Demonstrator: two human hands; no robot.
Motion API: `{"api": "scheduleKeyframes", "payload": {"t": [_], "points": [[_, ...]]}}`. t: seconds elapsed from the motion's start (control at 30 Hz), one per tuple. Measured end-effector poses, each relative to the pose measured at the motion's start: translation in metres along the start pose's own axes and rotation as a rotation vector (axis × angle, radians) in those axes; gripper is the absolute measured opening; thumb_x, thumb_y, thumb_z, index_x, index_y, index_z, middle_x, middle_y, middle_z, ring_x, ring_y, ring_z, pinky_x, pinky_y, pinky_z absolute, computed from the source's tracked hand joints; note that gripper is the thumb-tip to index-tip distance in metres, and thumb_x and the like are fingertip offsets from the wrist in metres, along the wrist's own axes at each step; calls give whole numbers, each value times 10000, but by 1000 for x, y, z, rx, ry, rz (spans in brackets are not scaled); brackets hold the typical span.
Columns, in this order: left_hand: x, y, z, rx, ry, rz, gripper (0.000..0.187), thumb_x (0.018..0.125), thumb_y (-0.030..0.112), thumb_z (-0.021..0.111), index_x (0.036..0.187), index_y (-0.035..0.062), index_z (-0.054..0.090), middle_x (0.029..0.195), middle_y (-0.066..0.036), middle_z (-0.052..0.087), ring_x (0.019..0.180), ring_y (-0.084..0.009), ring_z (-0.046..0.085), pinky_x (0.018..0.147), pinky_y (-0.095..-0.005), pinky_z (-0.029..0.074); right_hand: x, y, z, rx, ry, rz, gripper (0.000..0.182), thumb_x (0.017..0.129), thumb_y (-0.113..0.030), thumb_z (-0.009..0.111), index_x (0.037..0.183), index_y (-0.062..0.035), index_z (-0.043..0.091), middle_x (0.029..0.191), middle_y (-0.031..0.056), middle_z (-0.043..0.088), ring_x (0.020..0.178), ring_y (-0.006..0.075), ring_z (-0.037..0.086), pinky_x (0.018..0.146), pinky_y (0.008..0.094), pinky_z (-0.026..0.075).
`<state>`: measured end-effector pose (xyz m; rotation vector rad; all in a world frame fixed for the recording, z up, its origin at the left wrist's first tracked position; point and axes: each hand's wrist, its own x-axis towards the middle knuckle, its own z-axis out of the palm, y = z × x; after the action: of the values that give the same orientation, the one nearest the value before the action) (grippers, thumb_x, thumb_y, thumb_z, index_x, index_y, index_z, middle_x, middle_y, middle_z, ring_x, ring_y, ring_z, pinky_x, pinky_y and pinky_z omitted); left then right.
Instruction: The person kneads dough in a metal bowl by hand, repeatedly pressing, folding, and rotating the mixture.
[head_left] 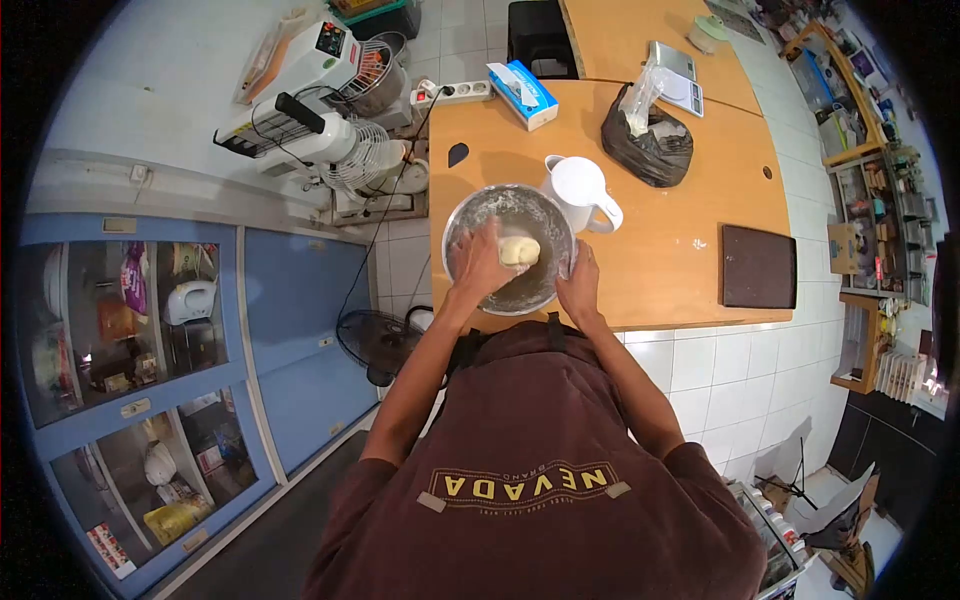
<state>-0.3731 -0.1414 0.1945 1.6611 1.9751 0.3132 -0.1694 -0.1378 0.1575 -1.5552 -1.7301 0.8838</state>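
Note:
A round metal mixing bowl (512,302) stands at the near edge of the table, its inner wall smeared with pale flour or dough. In it lies a pale lump of dough (519,251). My left hand (477,262) reaches into the bowl at the dough's left side, fingers apart, with the thumb close to or touching the lump. At the right side of the bowl, my right hand (578,280) grips the rim. A white pitcher (580,188) stands just behind the bowl on the right.
On the wooden table (660,270) are a blue box (523,95), a black plastic bag (648,150), a white scale (683,92) and a dark tray (758,267). A power strip (455,93) lies at the left edge. Mixers (345,150) stand farther left, near a blue cabinet (290,310).

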Motion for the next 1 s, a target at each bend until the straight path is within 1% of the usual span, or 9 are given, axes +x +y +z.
{"api": "scheduleKeyframes", "payload": {"t": [0.13, 0.23, 0.4, 0.53, 0.63, 0.73, 0.83, 0.93, 1.0], "points": [[-19, 11, -3, 311, -93, 233, 1031, 685, 398, 870, 1506, 7, 383, 1435, -279, 434, 1316, -477, 429, 1105, -601, 340, 2, 2, 3, 3, 37, -23, 539, 751, 50, 632, 1269, 90, 485, 1134, 309, 583, 1049, 513, 569, 906, 528, 473], [-16, -14, 38, 255, -31, 379, 876, 713, 392, 837, 1421, -8, 512, 1398, -273, 468, 1300, -456, 459, 1089, -543, 373, -1, 1, 3, 12, 45, -43, 547, 748, 49, 639, 1272, 87, 487, 1136, 307, 589, 1053, 510, 573, 907, 523, 475], [3, -4, 45, 206, -99, 354, 749, 747, 417, 794, 1330, 1, 576, 1334, -226, 529, 1248, -388, 519, 1013, -517, 441, 0, 3, 0, 22, 4, 0, 529, 777, 42, 634, 1284, 75, 488, 1159, 314, 592, 1078, 503, 579, 907, 521, 473], [4, 7, 45, 231, -32, 379, 679, 772, 426, 769, 1268, -3, 597, 1283, -195, 569, 1201, -379, 549, 978, -505, 472, 1, 7, 0, 66, 10, -48, 505, 797, 39, 622, 1282, 65, 483, 1166, 313, 578, 1085, 508, 564, 916, 530, 462], [13, 10, 45, 144, -41, 311, 660, 777, 442, 757, 1238, -10, 624, 1265, -209, 602, 1184, -379, 577, 995, -495, 473, 0, 3, -1, 85, -9, -59, 516, 783, 49, 615, 1278, 56, 468, 1154, 305, 551, 1101, 512, 530, 939, 549, 438], [18, 11, 45, 117, 97, 312, 614, 777, 443, 748, 1166, -26, 673, 1212, -241, 654, 1133, -391, 625, 993, -472, 489, 1, 1, -4, 74, -40, -58, 526, 776, 50, 619, 1279, 54, 466, 1143, 307, 548, 1104, 514, 524, 946, 547, 435], [26, 22, 30, 48, -74, 133, 588, 791, 461, 727, 1112, -31, 707, 1157, -272, 681, 1079, -403, 659, 977, -457, 506, 1, 5, -3, 81, -16, -113, 542, 764, 46, 633, 1279, 54, 464, 1139, 311, 546, 1105, 517, 519, 951, 546, 434], [33, 21, 30, -52, -12, -44, 502, 791, 391, 742, 1070, -26, 724, 1080, -287, 695, 1031, -424, 671, 935, -440, 525, 2, 1, -5, 93, -30, -124, 572, 751, 43, 650, 1289, 66, 456, 1149, 315, 542, 1111, 520, 517, 957, 544, 435], [45, -4, 55, -249, 218, -53, 427, 825, 288, 721, 1107, -32, 692, 1064, -282, 682, 1027, -429, 655, 922, -450, 513, 4, -6, -10, 94, -64, -96, 595, 744, 40, 662, 1299, 78, 450, 1167, 318, 540, 1123, 519, 515, 964, 541, 435]]}}
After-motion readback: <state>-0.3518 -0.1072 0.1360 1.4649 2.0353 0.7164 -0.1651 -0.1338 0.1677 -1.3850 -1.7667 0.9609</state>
